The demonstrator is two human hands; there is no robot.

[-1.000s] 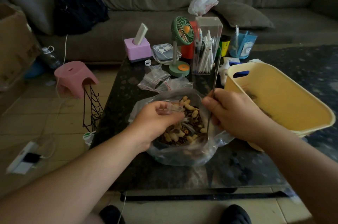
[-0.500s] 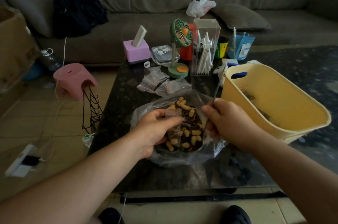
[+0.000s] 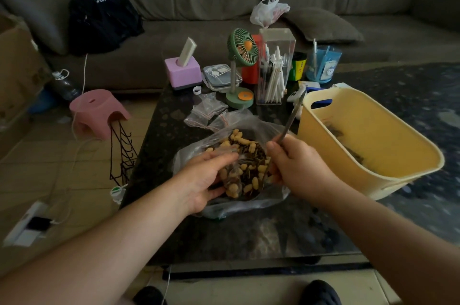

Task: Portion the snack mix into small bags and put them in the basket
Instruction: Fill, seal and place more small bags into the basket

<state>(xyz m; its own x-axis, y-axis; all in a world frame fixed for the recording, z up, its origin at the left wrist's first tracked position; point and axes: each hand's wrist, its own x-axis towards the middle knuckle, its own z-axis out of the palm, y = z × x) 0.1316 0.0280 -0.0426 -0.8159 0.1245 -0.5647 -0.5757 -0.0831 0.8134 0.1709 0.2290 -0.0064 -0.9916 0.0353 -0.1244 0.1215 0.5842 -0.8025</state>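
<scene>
I see the snack mix, peanuts and dark seeds, heaped in a large clear bag at the centre of the dark table. My left hand grips a small clear bag, partly filled, held over the heap. My right hand is clenched around a thin metal utensil whose handle points toward one o'clock; its working end is hidden in the mix. At three o'clock, just beside the large bag, sits the yellow basket, tilted, with something dark inside. At twelve o'clock lie empty small bags, and beyond them a green desk fan.
</scene>
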